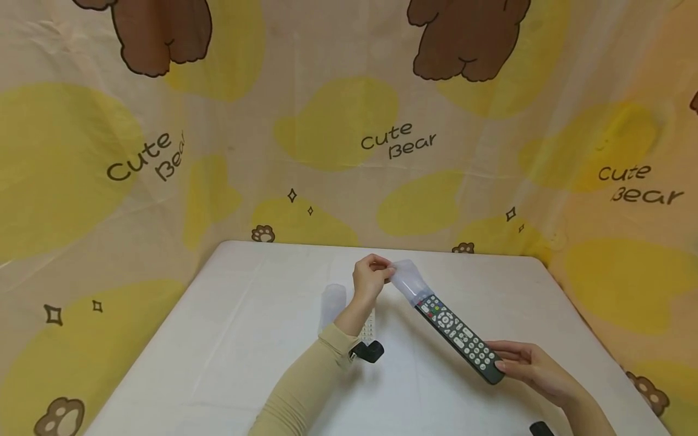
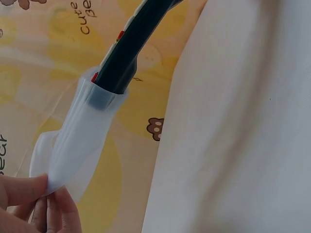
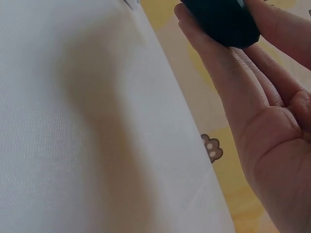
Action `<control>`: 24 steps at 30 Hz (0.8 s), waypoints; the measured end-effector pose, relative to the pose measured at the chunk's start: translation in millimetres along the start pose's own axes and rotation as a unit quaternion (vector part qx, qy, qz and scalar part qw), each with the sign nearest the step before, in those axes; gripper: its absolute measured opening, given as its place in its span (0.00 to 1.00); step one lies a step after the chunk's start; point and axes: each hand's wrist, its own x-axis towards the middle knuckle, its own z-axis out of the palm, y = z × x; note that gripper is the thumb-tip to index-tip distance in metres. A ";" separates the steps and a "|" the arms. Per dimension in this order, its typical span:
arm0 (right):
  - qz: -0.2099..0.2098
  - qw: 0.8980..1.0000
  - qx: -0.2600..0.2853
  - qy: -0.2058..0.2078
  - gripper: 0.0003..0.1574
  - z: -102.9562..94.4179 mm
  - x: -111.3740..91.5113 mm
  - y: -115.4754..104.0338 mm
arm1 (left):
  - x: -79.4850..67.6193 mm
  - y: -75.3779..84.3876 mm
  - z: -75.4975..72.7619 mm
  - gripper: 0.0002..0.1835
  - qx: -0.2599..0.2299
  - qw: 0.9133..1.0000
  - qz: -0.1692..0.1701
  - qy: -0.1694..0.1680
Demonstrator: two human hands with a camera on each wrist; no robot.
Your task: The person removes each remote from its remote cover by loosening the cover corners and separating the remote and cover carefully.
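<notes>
A black remote control (image 1: 458, 336) with white, red and other coloured buttons is held slanting above the table. My right hand (image 1: 531, 369) grips its lower end between thumb and fingers; in the right wrist view the dark end of the remote (image 3: 223, 22) lies against the fingers. A translucent, soft sleeve (image 1: 409, 281) covers only the upper tip of the remote. My left hand (image 1: 371, 278) pinches the far end of this sleeve. In the left wrist view the sleeve (image 2: 85, 131) has its mouth around the remote's tip, and the thumb and fingers (image 2: 65, 213) hold its corner.
Behind the left forearm, another translucent sleeve (image 1: 333, 303) lies on the white table (image 1: 245, 303). Beside it is a pale object with small buttons (image 1: 369, 330), partly hidden by the wrist. A printed bear-pattern cloth (image 1: 327, 121) hangs around the table.
</notes>
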 end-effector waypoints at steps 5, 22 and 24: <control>0.010 1.000 0.001 0.009 0.22 -0.1 -1.6 1.7 | -0.2 -0.7 -1.6 0.08 -0.001 1.000 -0.003 0.006; 0.032 0.996 -0.008 0.082 0.20 -6.3 -11.8 9.0 | 2.6 -0.4 -16.5 0.06 0.112 0.993 0.023 -0.022; 0.029 0.995 -0.007 0.093 0.25 -4.4 -8.2 9.2 | 2.5 -2.3 -17.1 0.06 0.129 0.991 0.013 -0.043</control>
